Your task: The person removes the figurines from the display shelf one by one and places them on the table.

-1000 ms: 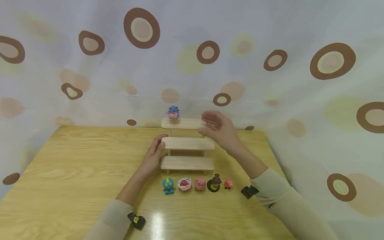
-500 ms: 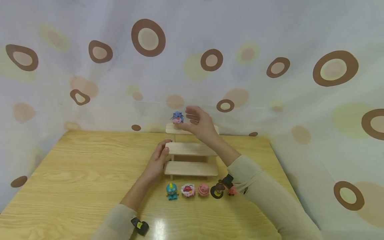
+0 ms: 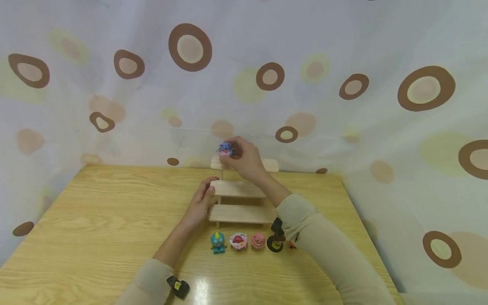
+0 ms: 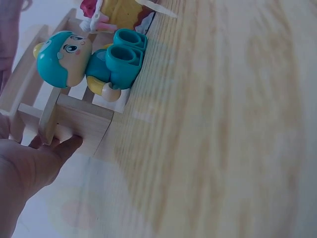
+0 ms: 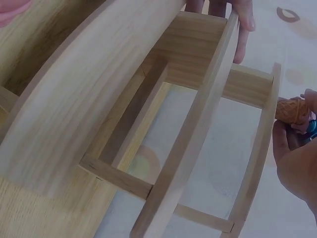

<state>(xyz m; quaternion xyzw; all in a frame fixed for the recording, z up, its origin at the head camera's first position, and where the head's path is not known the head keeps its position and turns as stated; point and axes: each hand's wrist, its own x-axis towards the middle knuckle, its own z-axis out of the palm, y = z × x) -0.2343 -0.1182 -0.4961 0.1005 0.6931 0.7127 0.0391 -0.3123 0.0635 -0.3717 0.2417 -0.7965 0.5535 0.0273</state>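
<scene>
A three-tier wooden display shelf (image 3: 244, 214) stands on the table, and my left hand (image 3: 198, 201) grips its left end near the middle tier. In the left wrist view, the fingers of that hand (image 4: 37, 168) lie against the wooden side. At the left of the top tier, my right hand (image 3: 245, 161) pinches a small blue-haired figurine (image 3: 225, 149) between thumb and fingers. The right wrist view shows the figurine's tan waffle-patterned base (image 5: 291, 110) at the edge of the top tier; its upper part is mostly hidden by the hand.
Before the shelf stands a row of figurines: a teal one with a yellow horn (image 3: 217, 242), a white-and-pink one (image 3: 238, 241), a pink one (image 3: 258, 240) and a dark one (image 3: 274, 244). My right sleeve partly covers a red one (image 3: 292, 244). Patterned cloth (image 3: 152, 93) hangs behind the table.
My right hand has moved left from the top tier's right end to the blue-haired figurine, and its fingers have closed on it. The left hand keeps its grip on the shelf.
</scene>
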